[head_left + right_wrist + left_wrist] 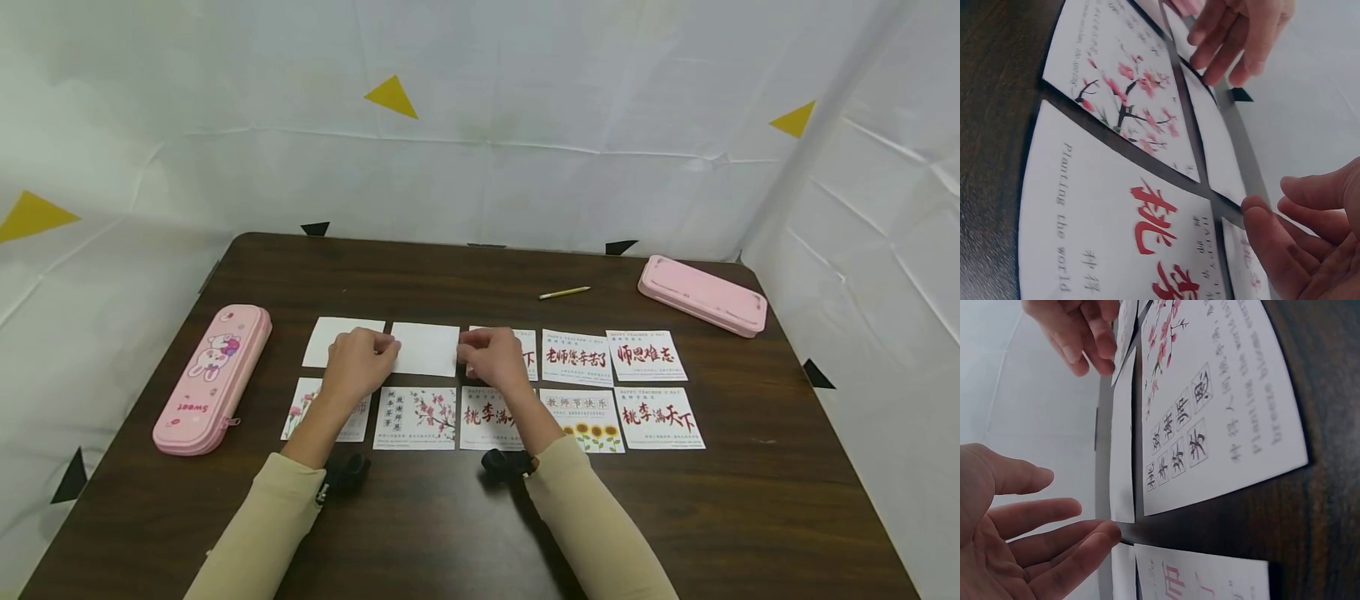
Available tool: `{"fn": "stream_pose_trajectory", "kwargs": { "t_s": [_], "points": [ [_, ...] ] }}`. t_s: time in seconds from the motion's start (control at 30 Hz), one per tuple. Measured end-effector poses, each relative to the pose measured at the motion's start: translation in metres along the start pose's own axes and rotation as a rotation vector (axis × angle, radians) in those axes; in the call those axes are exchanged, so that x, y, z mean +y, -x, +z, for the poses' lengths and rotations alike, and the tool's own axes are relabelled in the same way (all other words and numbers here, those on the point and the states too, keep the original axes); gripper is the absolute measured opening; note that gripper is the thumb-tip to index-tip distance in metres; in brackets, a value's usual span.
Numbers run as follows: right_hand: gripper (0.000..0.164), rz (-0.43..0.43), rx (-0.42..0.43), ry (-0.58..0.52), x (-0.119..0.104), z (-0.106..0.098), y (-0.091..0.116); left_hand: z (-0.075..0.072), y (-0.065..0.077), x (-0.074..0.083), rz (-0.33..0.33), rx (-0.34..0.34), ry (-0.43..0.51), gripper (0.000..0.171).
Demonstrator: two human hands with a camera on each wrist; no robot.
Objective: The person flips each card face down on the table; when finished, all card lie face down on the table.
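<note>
In the head view, a blank white card (426, 350) lies in the back row between the two hands. My left hand (360, 358) is over the gap at its left side, overlapping another blank card (322, 343). At its right edge are the fingertips of my right hand (495, 358), which partly covers a card with red characters (528, 354). Both wrist views show thumb and fingers apart, with nothing between them, on the left hand (1029, 537) and the right hand (1310, 231). A pink blossom card (415, 419) lies just in front.
Several printed cards form two rows, including a sunflower card (583, 421). A pink rabbit pencil case (213, 375) lies at the left, a plain pink case (701, 296) at the back right. A pencil (564, 293) lies behind the cards. White sheeting (480, 167) borders the table.
</note>
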State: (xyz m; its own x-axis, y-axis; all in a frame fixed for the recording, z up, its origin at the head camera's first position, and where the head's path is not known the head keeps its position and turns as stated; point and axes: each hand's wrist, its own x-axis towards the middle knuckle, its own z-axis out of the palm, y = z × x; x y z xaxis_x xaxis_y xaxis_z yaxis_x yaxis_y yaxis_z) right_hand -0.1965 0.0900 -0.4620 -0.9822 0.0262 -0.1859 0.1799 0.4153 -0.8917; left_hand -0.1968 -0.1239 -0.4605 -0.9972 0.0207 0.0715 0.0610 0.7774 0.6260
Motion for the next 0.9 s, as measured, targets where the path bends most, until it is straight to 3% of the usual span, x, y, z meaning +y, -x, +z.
{"fn": "stream_pose_trajectory", "kwargs": {
  "t_s": [0.1,0.23,0.5,0.73,0.9],
  "points": [
    [0.025,-0.021,0.013,-0.024,0.000,-0.009,0.001,0.000,0.000,0.001,0.012,0.015,-0.002,0.028],
    [0.027,-0.036,0.089,0.033,0.002,-0.025,0.004,0.000,0.000,0.005,0.045,0.019,0.019,0.028],
    [0.026,0.002,0.281,0.298,0.011,-0.055,0.014,0.015,0.002,0.025,0.123,0.017,0.116,0.024],
    [0.027,0.055,0.323,0.377,0.019,-0.064,0.018,0.038,0.002,0.048,0.148,-0.062,0.196,0.023],
    [0.027,0.087,0.335,0.407,0.024,-0.065,0.018,0.053,-0.001,0.057,0.143,-0.134,0.189,0.023]
  ]
}}
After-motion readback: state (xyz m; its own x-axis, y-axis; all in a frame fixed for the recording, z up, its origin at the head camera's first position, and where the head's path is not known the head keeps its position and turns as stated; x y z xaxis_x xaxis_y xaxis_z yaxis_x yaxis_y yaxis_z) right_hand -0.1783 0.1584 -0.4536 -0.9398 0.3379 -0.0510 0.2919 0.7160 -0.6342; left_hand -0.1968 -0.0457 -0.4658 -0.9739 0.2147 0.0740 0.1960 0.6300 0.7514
